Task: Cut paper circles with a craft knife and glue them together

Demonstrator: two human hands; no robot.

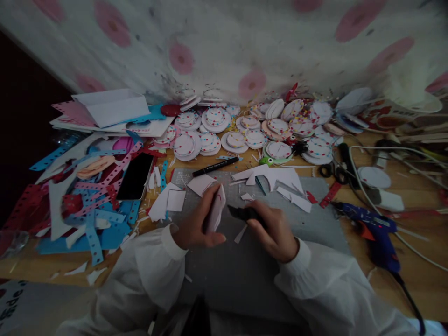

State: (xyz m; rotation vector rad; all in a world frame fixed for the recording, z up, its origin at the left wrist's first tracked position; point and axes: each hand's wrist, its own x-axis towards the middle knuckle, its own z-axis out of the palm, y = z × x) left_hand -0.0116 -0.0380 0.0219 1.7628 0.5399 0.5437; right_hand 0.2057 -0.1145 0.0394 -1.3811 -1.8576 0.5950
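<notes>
We're at a trimming step, by our judgement. Left hand (196, 225) pinches a white layered paper piece with a red mark (217, 209) between thumb and fingers, tilted up over the grey cutting mat (224, 280). Right hand (278, 233) has fingers curled round a black craft-knife-like cutter (247, 213), tip near the piece, contact unclear. White paper scraps (284, 178) lie beyond. Any next stroke calls for a steady pinch, left fingertips clear of the blade.

From the wearer's head, my single camera looks forward and down, close above the worktable (378, 186), facing the flower-patterned backdrop (217, 42) behind it.
</notes>
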